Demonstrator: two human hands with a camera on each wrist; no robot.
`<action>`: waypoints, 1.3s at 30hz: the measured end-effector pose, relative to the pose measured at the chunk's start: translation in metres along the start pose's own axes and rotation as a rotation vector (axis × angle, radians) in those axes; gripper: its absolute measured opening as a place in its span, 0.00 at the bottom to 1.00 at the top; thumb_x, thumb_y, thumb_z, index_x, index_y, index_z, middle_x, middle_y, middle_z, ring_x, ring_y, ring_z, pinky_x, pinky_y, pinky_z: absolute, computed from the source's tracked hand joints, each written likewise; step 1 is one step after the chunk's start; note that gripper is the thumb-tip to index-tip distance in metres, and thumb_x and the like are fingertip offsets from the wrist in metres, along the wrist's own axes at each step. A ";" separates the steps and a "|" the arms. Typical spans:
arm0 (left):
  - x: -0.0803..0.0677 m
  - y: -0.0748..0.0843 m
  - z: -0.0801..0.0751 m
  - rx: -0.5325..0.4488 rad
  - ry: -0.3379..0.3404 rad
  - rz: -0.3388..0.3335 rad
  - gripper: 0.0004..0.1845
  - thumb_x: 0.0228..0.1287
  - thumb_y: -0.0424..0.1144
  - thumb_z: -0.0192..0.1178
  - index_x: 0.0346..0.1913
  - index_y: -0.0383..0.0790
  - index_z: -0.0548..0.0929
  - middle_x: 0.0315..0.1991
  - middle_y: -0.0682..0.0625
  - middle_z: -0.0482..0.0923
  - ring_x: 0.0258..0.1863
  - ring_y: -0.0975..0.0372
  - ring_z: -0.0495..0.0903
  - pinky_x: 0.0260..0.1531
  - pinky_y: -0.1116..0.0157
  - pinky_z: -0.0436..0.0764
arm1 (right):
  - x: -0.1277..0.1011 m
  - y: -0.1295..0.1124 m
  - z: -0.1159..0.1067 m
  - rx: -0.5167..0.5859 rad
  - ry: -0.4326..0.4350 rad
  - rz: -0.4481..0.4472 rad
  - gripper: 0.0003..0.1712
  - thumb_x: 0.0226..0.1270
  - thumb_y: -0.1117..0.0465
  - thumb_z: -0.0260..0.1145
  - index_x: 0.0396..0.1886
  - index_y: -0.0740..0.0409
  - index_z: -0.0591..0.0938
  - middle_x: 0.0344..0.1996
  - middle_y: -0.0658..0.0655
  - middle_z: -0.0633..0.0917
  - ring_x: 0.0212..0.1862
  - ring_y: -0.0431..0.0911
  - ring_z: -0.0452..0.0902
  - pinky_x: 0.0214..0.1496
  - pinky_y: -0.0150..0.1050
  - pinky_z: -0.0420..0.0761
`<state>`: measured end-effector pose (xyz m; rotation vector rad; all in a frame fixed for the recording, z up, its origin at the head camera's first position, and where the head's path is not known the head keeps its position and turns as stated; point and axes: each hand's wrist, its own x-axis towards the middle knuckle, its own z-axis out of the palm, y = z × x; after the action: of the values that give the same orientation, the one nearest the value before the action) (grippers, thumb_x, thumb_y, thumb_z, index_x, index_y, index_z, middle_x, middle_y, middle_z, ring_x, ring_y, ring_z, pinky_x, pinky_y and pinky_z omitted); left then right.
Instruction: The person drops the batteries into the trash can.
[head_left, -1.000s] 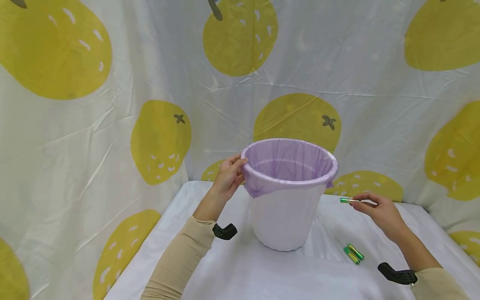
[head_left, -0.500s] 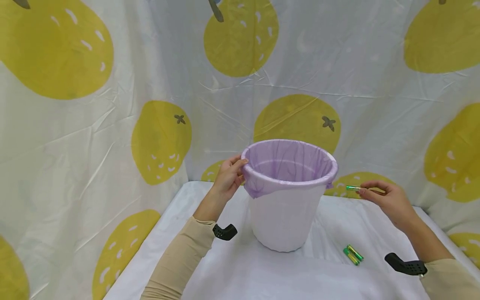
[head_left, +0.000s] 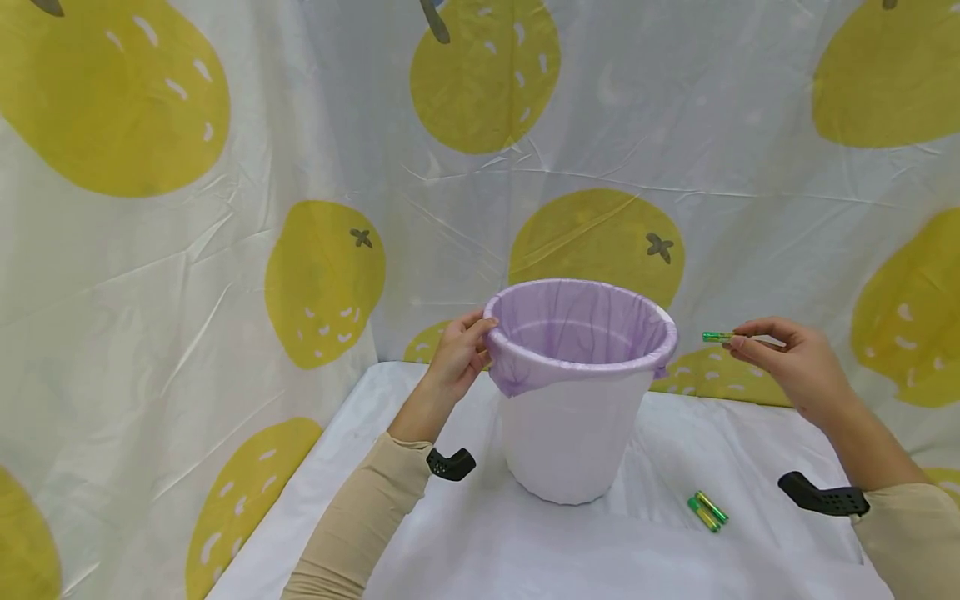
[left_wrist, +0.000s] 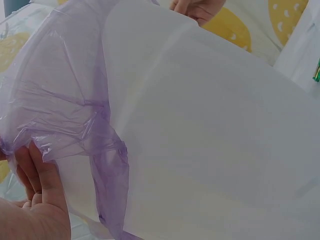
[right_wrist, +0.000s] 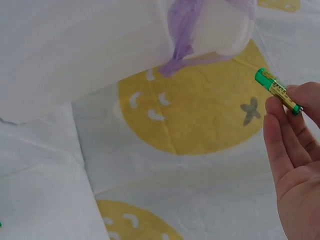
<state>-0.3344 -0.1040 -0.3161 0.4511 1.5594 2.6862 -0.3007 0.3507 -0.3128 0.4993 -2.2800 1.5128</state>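
Observation:
A white bucket lined with a purple bag stands on the table. My left hand grips its left rim over the bag; in the left wrist view the fingers curl on the purple film. My right hand is raised to the right of the rim, level with it, and pinches a green battery by one end. The right wrist view shows that battery between the fingertips, beside the bucket's wall. Two more green batteries lie on the table.
A white cloth covers the table. Curtains with large yellow fruit prints close off the back and the left side. Black wrist mounts sit on both sleeves.
My right hand has lifted the battery from near the tabletop up to rim height, staying right of the bucket. The left hand has kept its hold on the rim.

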 end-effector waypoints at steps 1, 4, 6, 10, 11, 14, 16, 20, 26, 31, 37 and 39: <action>0.000 0.000 0.000 -0.001 0.001 0.000 0.24 0.74 0.30 0.57 0.68 0.20 0.69 0.45 0.42 0.76 0.29 0.64 0.79 0.28 0.72 0.81 | 0.003 -0.004 0.000 -0.001 0.003 0.000 0.08 0.76 0.68 0.65 0.50 0.65 0.83 0.38 0.42 0.88 0.40 0.33 0.86 0.45 0.21 0.79; 0.001 0.000 -0.001 -0.005 0.003 0.002 0.25 0.74 0.29 0.57 0.68 0.20 0.69 0.44 0.43 0.76 0.29 0.64 0.79 0.28 0.72 0.81 | 0.010 -0.016 0.001 -0.014 0.013 -0.013 0.10 0.76 0.67 0.66 0.51 0.69 0.82 0.39 0.43 0.88 0.41 0.34 0.87 0.46 0.21 0.79; 0.001 0.001 -0.002 -0.006 0.004 0.005 0.25 0.73 0.30 0.57 0.68 0.20 0.69 0.44 0.43 0.76 0.29 0.64 0.79 0.28 0.72 0.81 | 0.015 -0.023 0.003 -0.026 0.024 -0.017 0.12 0.76 0.66 0.66 0.52 0.71 0.82 0.39 0.43 0.88 0.41 0.34 0.87 0.47 0.21 0.79; 0.000 0.002 -0.002 -0.009 0.002 0.010 0.25 0.73 0.30 0.57 0.68 0.20 0.69 0.45 0.42 0.76 0.29 0.64 0.80 0.28 0.72 0.81 | 0.023 -0.037 0.007 -0.052 0.032 -0.015 0.15 0.76 0.61 0.67 0.53 0.70 0.81 0.39 0.42 0.88 0.42 0.34 0.86 0.48 0.20 0.77; 0.000 0.002 -0.002 -0.011 0.002 0.010 0.25 0.73 0.30 0.57 0.68 0.20 0.69 0.45 0.42 0.76 0.29 0.64 0.80 0.28 0.72 0.81 | 0.025 -0.041 0.008 -0.057 0.033 -0.015 0.16 0.76 0.60 0.67 0.53 0.69 0.81 0.39 0.42 0.89 0.42 0.34 0.86 0.48 0.20 0.77; -0.001 0.002 -0.002 -0.014 0.000 0.010 0.25 0.73 0.29 0.57 0.68 0.20 0.69 0.44 0.43 0.76 0.29 0.64 0.80 0.28 0.72 0.81 | 0.032 -0.052 0.015 -0.046 0.024 -0.018 0.16 0.76 0.60 0.67 0.52 0.69 0.81 0.38 0.42 0.89 0.42 0.34 0.86 0.48 0.20 0.77; -0.001 0.002 -0.003 -0.017 0.000 0.010 0.25 0.73 0.29 0.57 0.68 0.20 0.69 0.43 0.43 0.76 0.28 0.64 0.80 0.28 0.72 0.80 | 0.037 -0.060 0.021 -0.022 0.015 -0.028 0.14 0.75 0.62 0.68 0.51 0.69 0.82 0.38 0.42 0.88 0.41 0.34 0.87 0.48 0.20 0.78; 0.000 0.002 -0.003 -0.022 0.000 0.010 0.25 0.73 0.29 0.57 0.68 0.20 0.69 0.43 0.44 0.75 0.28 0.65 0.79 0.27 0.72 0.80 | 0.048 -0.072 0.035 0.016 0.001 -0.047 0.11 0.74 0.65 0.68 0.49 0.69 0.84 0.37 0.43 0.88 0.40 0.36 0.88 0.49 0.22 0.78; 0.000 0.000 -0.004 -0.021 0.009 0.001 0.24 0.74 0.29 0.57 0.68 0.20 0.69 0.45 0.43 0.76 0.29 0.64 0.80 0.28 0.72 0.81 | 0.061 -0.084 0.052 -0.053 -0.020 -0.040 0.16 0.73 0.60 0.71 0.50 0.70 0.83 0.37 0.42 0.89 0.40 0.36 0.87 0.49 0.23 0.77; -0.001 -0.001 -0.004 -0.020 0.004 0.003 0.24 0.74 0.29 0.57 0.68 0.20 0.69 0.43 0.44 0.76 0.29 0.64 0.79 0.28 0.72 0.80 | 0.068 -0.088 0.060 -0.074 -0.048 -0.036 0.17 0.72 0.59 0.72 0.51 0.68 0.82 0.39 0.43 0.89 0.41 0.35 0.87 0.54 0.32 0.77; 0.000 0.000 -0.001 -0.006 -0.005 0.010 0.24 0.74 0.30 0.57 0.68 0.21 0.70 0.45 0.42 0.76 0.30 0.64 0.79 0.29 0.72 0.81 | 0.072 -0.089 0.069 -0.020 -0.067 -0.046 0.16 0.71 0.62 0.73 0.51 0.67 0.83 0.44 0.48 0.88 0.42 0.40 0.88 0.50 0.27 0.77; 0.000 0.000 -0.001 -0.002 -0.004 0.008 0.24 0.74 0.30 0.57 0.68 0.21 0.70 0.47 0.41 0.76 0.30 0.64 0.79 0.29 0.72 0.81 | 0.073 -0.090 0.073 -0.005 -0.074 -0.057 0.17 0.71 0.61 0.73 0.53 0.67 0.83 0.48 0.50 0.85 0.44 0.43 0.88 0.50 0.25 0.79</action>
<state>-0.3344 -0.1047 -0.3170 0.4635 1.5571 2.6907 -0.3291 0.2434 -0.2325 0.6232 -2.3035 1.4847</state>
